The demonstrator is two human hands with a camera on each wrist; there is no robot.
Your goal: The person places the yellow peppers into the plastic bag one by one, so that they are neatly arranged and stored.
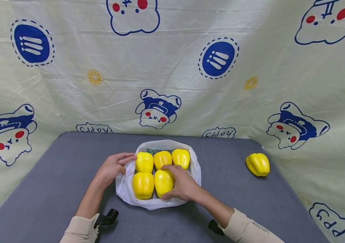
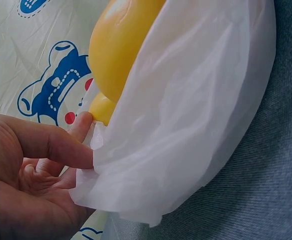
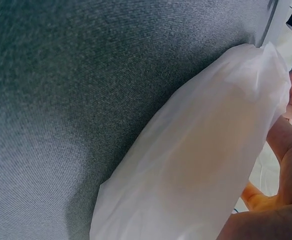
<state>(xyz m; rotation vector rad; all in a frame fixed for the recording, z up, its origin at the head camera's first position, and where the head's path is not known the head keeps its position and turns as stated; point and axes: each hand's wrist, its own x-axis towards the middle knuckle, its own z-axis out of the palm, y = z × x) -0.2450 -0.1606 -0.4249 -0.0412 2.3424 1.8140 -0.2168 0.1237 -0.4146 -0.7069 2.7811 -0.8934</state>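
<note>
A white plastic bag (image 1: 195, 168) stands open on the table with several yellow bell peppers inside, in a back row and a front row. My right hand (image 1: 182, 182) reaches over the bag's right side and grips the right pepper of the front row (image 1: 164, 184), fingers on top and thumb low at its near side. At the bag's left rim, my left hand (image 1: 113, 167) holds the plastic between thumb and fingers. Its fingertips reach the back-left pepper (image 1: 144, 162). The left wrist view shows the thumb against the bag's edge (image 2: 151, 165). In the right wrist view, the bag's wall (image 3: 201, 160) hides most of the peppers.
One more yellow bell pepper (image 1: 257, 164) lies apart on the right side of the grey table (image 1: 227, 162). Behind the table hangs a pale printed curtain (image 1: 172, 67). Dark bands (image 1: 107, 217) sit at both wrists, by the beige sleeves.
</note>
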